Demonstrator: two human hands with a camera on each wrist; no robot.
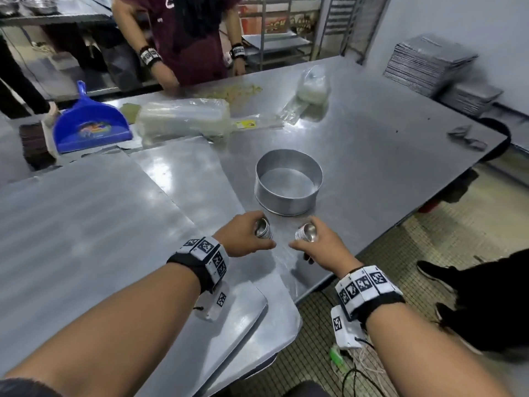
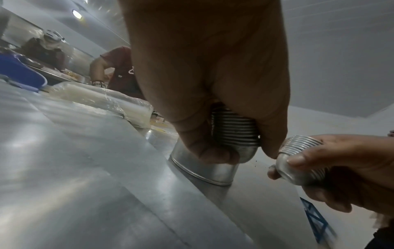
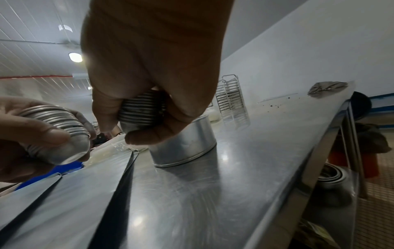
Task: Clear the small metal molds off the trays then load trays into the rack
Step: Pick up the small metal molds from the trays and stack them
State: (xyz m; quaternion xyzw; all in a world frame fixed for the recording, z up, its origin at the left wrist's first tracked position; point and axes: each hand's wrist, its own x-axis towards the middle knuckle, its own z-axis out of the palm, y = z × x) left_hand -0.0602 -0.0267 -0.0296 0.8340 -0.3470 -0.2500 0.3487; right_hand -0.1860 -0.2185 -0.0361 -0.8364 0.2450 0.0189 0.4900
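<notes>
Mold clearing is the step in hand. The left hand [image 1: 243, 237] holds a nested stack of small metal molds [image 1: 264, 228], fingers and thumb curled round its ribbed rims; the left wrist view shows the grip clamped on the stack from both sides. The right hand [image 1: 317, 245] holds a second nested stack [image 1: 307, 232] in the same manner, grip clamped on it. Both stacks hang above the counter [image 1: 372, 133], close to each other and just in front of the round metal pan [image 1: 289, 183], which stands upright and looks empty.

Trays [image 1: 94, 213] lie flat and overlapping on the near left part of the counter; no molds show on the visible tray surfaces, so this stage appears nearly complete. The rack [image 3: 231, 97] stands in the background, well apart from the hands, and no tray is loaded yet as far as the frames show.

Next move, as a judgement: set both stacks down, likely into the round pan or beside it, keeping each stack upright so the nested molds do not slide apart. Release only once each stack rests steady. Then both hands are free to lift a tray by its edges.

A blue dustpan [image 1: 91, 121] and plastic bags [image 1: 183, 116] lie at the far side, where another person [image 1: 186, 38] stands.
</notes>
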